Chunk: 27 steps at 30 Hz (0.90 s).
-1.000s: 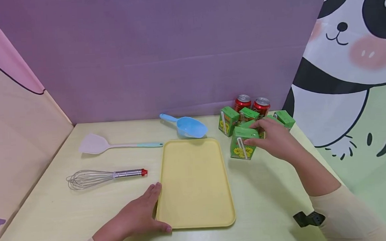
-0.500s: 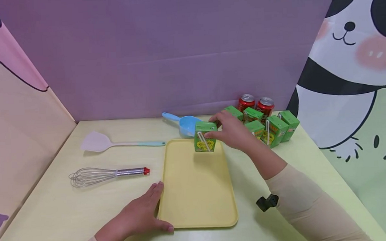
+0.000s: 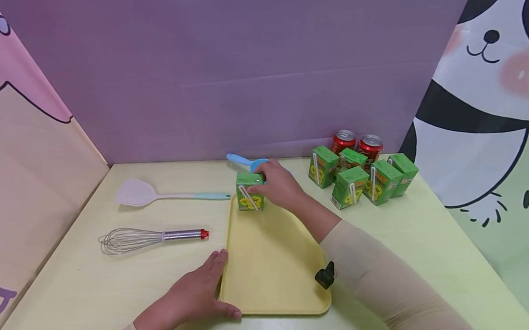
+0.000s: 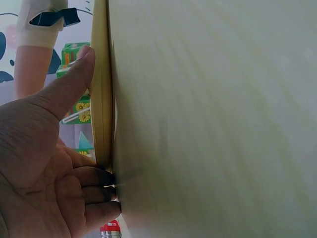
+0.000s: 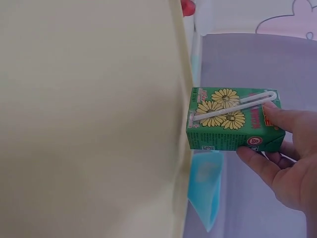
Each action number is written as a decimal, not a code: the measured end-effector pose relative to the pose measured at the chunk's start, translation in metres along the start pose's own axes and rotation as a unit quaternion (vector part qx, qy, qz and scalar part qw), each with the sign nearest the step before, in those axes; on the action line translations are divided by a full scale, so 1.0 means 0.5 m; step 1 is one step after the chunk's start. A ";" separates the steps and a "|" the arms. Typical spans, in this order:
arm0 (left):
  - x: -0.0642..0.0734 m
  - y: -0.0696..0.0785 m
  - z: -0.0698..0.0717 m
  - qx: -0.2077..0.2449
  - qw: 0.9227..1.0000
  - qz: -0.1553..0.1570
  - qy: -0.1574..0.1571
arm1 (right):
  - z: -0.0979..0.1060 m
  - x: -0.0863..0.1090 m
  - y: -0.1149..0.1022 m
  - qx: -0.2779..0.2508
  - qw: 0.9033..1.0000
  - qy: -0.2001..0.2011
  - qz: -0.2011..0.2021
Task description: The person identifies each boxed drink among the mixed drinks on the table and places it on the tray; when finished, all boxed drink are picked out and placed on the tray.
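My right hand (image 3: 281, 186) pinches a green juice carton (image 3: 248, 180) with yellow flowers and a white straw over the far left corner of a yellow tray (image 3: 274, 264). In the right wrist view the carton (image 5: 233, 119) sits between thumb and fingers, close to the tray's far edge. My left hand (image 3: 195, 294) touches the tray's near left corner, its fingers along the left side and the thumb at the front edge. The left wrist view shows this thumb and fingers against the tray's rim (image 4: 101, 99).
Several more green cartons (image 3: 351, 185) stand at the back right, with two red cans (image 3: 344, 141) behind them. A blue scoop (image 3: 242, 159) lies behind the tray, partly hidden by my right hand. To the left lie a spatula (image 3: 136, 192) and a whisk (image 3: 131, 240).
My right hand has carried the carton left from the group at the back right to the tray's far left corner. The left hand has stayed at the tray.
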<state>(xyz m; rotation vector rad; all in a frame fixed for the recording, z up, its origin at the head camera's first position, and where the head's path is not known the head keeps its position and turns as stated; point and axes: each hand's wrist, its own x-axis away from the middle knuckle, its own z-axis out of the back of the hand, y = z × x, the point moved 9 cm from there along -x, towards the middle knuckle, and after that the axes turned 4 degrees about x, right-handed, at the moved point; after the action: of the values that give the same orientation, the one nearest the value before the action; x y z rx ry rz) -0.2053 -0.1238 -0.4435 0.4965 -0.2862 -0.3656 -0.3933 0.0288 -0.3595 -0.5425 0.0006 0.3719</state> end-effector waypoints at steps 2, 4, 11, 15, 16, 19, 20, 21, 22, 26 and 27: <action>-0.001 0.001 -0.001 -0.006 1.000 -0.002 -0.002 | -0.011 -0.008 0.000 0.013 1.000 0.000 -0.005; -0.002 0.001 -0.002 -0.008 1.000 -0.003 -0.003 | -0.021 -0.015 0.000 0.022 1.000 -0.003 -0.008; -0.004 -0.002 -0.004 -0.014 1.000 0.000 -0.006 | -0.040 -0.024 -0.003 0.030 0.999 -0.016 -0.012; -0.005 -0.005 -0.004 -0.015 1.000 0.002 -0.006 | -0.042 -0.023 -0.006 0.036 0.999 -0.019 -0.010; -0.005 -0.004 -0.004 -0.014 1.000 0.002 -0.006 | -0.041 -0.022 -0.006 0.038 0.999 -0.020 -0.009; -0.005 -0.001 -0.004 -0.015 1.000 0.000 -0.007 | -0.034 -0.016 -0.005 0.048 0.999 -0.024 -0.001; -0.005 0.001 -0.004 -0.013 1.000 0.000 -0.006 | -0.027 -0.014 -0.006 0.050 0.999 -0.021 0.004; -0.005 0.002 -0.004 -0.012 1.000 0.000 -0.005 | -0.018 -0.011 -0.005 0.051 0.999 -0.017 0.010; -0.005 0.002 -0.004 -0.011 1.000 0.000 -0.004 | -0.006 -0.008 -0.005 0.048 0.999 -0.013 0.016; -0.003 -0.002 -0.004 -0.004 1.000 0.006 -0.004 | 0.060 0.009 0.003 0.036 0.998 0.004 0.042; -0.002 -0.005 -0.004 -0.001 1.000 0.009 -0.005 | 0.078 0.015 0.007 0.036 0.998 0.003 0.045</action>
<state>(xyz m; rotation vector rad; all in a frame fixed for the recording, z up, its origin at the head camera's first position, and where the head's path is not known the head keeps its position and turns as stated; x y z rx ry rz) -0.2062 -0.1245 -0.4467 0.4901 -0.2990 -0.3508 -0.3914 0.0539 -0.3286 -0.4733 0.0441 0.4572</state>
